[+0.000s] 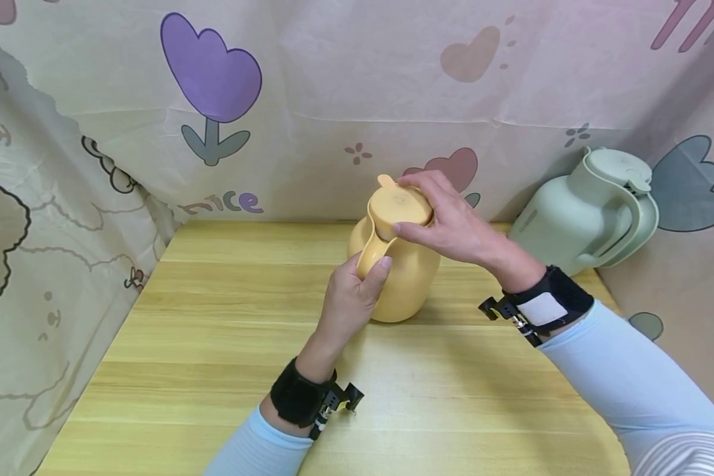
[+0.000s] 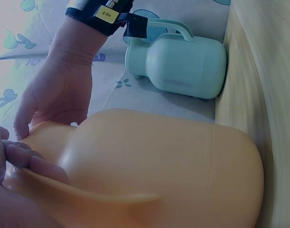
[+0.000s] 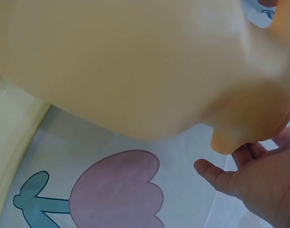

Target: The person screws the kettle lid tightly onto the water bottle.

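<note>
A yellow thermos jug point(image 1: 407, 284) stands on the wooden table, its handle turned toward me. My left hand point(image 1: 348, 297) grips that handle point(image 1: 370, 256), thumb on top; in the left wrist view its curled fingers point(image 2: 23, 156) wrap round it. From the right, my right hand point(image 1: 452, 221) holds the round lid point(image 1: 400, 206) on the jug's mouth, thumb at the near side and fingers over the far edge. Whether the lid is loose or seated cannot be told. The right wrist view shows the jug's belly and spout, with the right hand point(image 3: 273, 183) by the rim.
A mint green thermos jug point(image 1: 571, 215) stands at the back right corner, near the patterned cloth. Printed cloth point(image 1: 333, 79) hangs behind the table point(image 1: 232, 317) and along its left side. Each wrist wears a black strap with a small camera mount.
</note>
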Demonstrator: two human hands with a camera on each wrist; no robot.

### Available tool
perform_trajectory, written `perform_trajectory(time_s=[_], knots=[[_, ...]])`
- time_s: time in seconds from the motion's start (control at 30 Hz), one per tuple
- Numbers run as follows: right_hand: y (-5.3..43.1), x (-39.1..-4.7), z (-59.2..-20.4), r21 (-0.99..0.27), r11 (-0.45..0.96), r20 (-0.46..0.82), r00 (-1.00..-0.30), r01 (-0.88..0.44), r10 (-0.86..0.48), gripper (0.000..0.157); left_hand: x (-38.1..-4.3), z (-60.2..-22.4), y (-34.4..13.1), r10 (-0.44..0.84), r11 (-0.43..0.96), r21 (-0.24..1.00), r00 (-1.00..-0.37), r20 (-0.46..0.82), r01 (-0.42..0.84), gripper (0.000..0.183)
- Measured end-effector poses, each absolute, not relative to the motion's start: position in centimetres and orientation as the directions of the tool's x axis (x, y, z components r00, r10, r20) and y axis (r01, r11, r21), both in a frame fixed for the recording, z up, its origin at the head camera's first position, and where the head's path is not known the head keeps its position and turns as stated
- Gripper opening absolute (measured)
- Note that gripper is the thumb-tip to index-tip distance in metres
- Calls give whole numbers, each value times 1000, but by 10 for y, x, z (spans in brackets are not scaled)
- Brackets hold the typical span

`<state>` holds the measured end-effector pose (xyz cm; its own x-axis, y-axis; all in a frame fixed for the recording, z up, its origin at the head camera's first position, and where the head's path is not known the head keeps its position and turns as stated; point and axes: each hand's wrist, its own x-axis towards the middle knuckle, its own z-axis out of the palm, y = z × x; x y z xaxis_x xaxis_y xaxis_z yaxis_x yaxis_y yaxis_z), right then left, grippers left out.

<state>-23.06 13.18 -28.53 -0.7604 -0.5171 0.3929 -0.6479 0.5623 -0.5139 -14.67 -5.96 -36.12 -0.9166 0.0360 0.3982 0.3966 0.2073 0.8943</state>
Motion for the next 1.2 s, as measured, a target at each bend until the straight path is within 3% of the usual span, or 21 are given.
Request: perform_trajectory(time_s=[0.33, 0.6, 1.2], knots=[[131, -230, -286, -516, 574, 393, -771, -636, -502, 69, -136, -343, -58, 20, 198, 908, -928, 373, 369, 25], [135, -233, -282, -505, 528, 416, -729, -682, -544, 65, -148, -362, -58, 17, 204, 908, -928, 371, 367, 29], [130, -231, -288, -541, 561, 421, -779, -626, -464, 66, -149, -364, -59, 28, 216, 894, -918, 397, 393, 36]])
